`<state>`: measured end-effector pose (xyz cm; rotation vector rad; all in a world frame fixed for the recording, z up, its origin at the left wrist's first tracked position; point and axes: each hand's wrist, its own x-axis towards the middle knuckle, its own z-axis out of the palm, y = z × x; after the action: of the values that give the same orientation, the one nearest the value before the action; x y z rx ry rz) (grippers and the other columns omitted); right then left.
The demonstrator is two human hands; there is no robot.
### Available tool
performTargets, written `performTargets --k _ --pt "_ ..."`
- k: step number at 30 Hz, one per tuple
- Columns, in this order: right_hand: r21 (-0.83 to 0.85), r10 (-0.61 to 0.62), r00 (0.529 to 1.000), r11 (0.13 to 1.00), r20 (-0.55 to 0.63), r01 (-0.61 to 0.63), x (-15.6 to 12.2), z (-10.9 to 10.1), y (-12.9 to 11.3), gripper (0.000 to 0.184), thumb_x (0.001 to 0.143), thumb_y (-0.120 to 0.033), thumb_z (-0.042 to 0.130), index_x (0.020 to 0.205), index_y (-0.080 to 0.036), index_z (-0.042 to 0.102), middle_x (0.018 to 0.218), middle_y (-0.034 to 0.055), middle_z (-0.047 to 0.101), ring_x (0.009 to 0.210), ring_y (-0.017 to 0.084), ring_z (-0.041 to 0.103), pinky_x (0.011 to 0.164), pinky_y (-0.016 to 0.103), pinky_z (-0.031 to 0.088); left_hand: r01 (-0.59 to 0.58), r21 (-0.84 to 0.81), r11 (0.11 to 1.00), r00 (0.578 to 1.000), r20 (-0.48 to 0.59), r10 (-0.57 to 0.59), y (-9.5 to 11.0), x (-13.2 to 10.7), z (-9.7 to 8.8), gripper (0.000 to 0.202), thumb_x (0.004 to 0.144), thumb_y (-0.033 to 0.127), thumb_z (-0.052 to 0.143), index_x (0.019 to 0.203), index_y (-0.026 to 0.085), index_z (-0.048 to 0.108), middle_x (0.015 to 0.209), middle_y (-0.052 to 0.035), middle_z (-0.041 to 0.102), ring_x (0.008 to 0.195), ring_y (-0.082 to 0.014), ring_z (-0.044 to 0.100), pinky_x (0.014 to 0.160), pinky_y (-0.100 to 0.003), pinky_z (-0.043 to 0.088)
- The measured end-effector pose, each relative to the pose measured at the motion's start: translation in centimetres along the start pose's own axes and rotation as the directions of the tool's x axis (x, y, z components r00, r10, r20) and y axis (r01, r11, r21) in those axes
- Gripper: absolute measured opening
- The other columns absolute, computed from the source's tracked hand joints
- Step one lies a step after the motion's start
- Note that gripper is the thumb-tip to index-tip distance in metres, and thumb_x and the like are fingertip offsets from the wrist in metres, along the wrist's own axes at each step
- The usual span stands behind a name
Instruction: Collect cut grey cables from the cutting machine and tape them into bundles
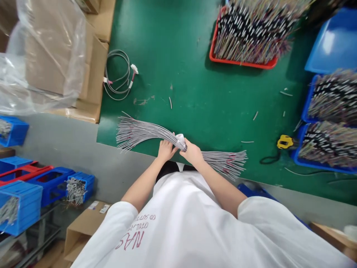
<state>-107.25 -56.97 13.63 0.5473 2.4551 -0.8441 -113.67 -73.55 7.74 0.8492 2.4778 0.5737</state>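
Observation:
A long bundle of thin grey cables (pixel 147 131) lies across the front edge of the green table. Its left end fans out, and the right end (pixel 223 160) spreads beyond my right forearm, with some red marks among the strands. My left hand (pixel 166 149) is closed at the near side of the bundle's middle, fingers partly hidden under it. Just to the right, my right hand (pixel 193 152) wraps round the bundle. Between the hands is a small whitish roll (pixel 180 138), apparently tape, against a shiny wrapped stretch of the bundle.
A coiled grey cable (pixel 118 76) with a white connector lies by the cardboard boxes (pixel 95 74) at left. A red tray (pixel 242 64) and blue bins (pixel 302 149) hold many wires at right. A yellow tape measure (pixel 285 142) and short cable scraps lie on the green table (pixel 173 67).

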Motion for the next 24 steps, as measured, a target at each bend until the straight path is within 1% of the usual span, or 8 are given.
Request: performTargets --k 3,6,9,12,14,16,20,24 --pt "0.036 -0.001 1.000 0.999 -0.002 0.001 -0.3 -0.7 -0.4 0.071 0.077 -0.029 0.066 0.144 -0.022 0.044 0.110 0.0085 0.074 0.096 0.027 0.069 0.080 0.031 0.050 -0.006 -0.269 0.963 1.000 -0.023 -0.001 0.0 0.5 -0.3 0.070 0.090 0.053 0.056 0.150 0.023 0.036 0.141 -0.0149 0.054 0.124 -0.0336 0.051 0.103 -0.049 0.035" --pt "0.088 -0.010 1.000 0.996 0.023 0.008 -0.6 -1.6 -0.9 0.066 0.075 -0.027 0.067 0.138 -0.025 0.051 0.103 0.0051 0.075 0.089 0.025 0.069 0.075 0.029 0.049 0.010 -0.581 0.814 0.999 0.039 0.015 -0.2 0.7 -1.1 0.063 0.089 0.051 0.059 0.144 0.024 0.045 0.134 -0.0121 0.060 0.108 -0.0276 0.061 0.096 -0.043 0.045" --pt "0.172 -0.039 0.997 0.985 0.060 0.028 -0.6 -2.5 -1.0 0.059 0.072 -0.024 0.068 0.130 -0.023 0.059 0.098 0.0033 0.075 0.083 0.022 0.068 0.071 0.027 0.048 0.014 -0.693 0.721 0.992 0.101 0.077 -0.7 1.3 -1.9 0.054 0.094 0.054 0.048 0.131 0.017 0.058 0.119 -0.0120 0.067 0.099 -0.0243 0.064 0.086 -0.038 0.052" --pt "0.260 -0.074 0.990 0.965 0.117 0.041 -0.1 -3.3 -0.7 0.049 0.071 -0.021 0.067 0.120 -0.020 0.066 0.094 0.0019 0.075 0.078 0.018 0.065 0.067 0.024 0.046 0.024 -0.718 0.696 0.979 0.159 0.131 -1.4 1.4 -2.6 0.053 0.091 0.059 0.051 0.116 0.016 0.066 0.107 -0.0103 0.070 0.100 -0.0244 0.064 0.092 -0.039 0.051" --pt "0.289 -0.067 0.984 0.957 0.168 0.016 0.3 -3.5 -0.4 0.043 0.072 -0.021 0.068 0.115 -0.017 0.067 0.093 0.0017 0.074 0.075 0.016 0.063 0.064 0.022 0.044 0.020 -0.729 0.684 0.971 0.179 0.162 -1.8 0.5 -3.2 0.050 0.086 0.061 0.059 0.109 0.018 0.069 0.113 -0.0099 0.067 0.109 -0.0255 0.060 0.099 -0.040 0.047" --pt "0.266 -0.049 0.977 0.964 0.209 -0.009 0.5 -3.3 -0.2 0.039 0.071 -0.023 0.070 0.110 -0.015 0.067 0.092 0.0017 0.074 0.073 0.015 0.062 0.062 0.021 0.042 0.002 -0.716 0.698 0.971 0.168 0.169 -1.7 -0.9 -4.0 0.050 0.087 0.063 0.055 0.107 0.020 0.069 0.118 -0.0104 0.063 0.113 -0.0246 0.056 0.101 -0.039 0.045" --pt "0.123 -0.037 0.974 0.992 0.224 0.010 0.4 -2.4 -0.3 0.030 0.071 -0.028 0.074 0.098 -0.017 0.065 0.088 0.0013 0.072 0.073 0.016 0.062 0.059 0.022 0.040 -0.059 -0.513 0.856 0.996 0.033 0.089 0.9 -3.1 -4.9 0.051 0.099 0.058 0.027 0.107 0.021 0.062 0.111 -0.0092 0.060 0.104 -0.0201 0.055 0.096 -0.035 0.045" --pt "0.000 0.009 0.990 1.000 0.139 -0.009 0.3 -1.7 -0.5 0.027 0.077 -0.035 0.070 0.097 -0.017 0.064 0.085 0.0044 0.071 0.070 0.017 0.062 0.056 0.024 0.039 -0.011 -0.244 0.970 0.989 -0.148 -0.026 3.9 -2.6 -4.7 0.051 0.102 0.049 0.016 0.100 0.022 0.059 0.110 -0.0093 0.058 0.105 -0.0216 0.051 0.098 -0.038 0.039"
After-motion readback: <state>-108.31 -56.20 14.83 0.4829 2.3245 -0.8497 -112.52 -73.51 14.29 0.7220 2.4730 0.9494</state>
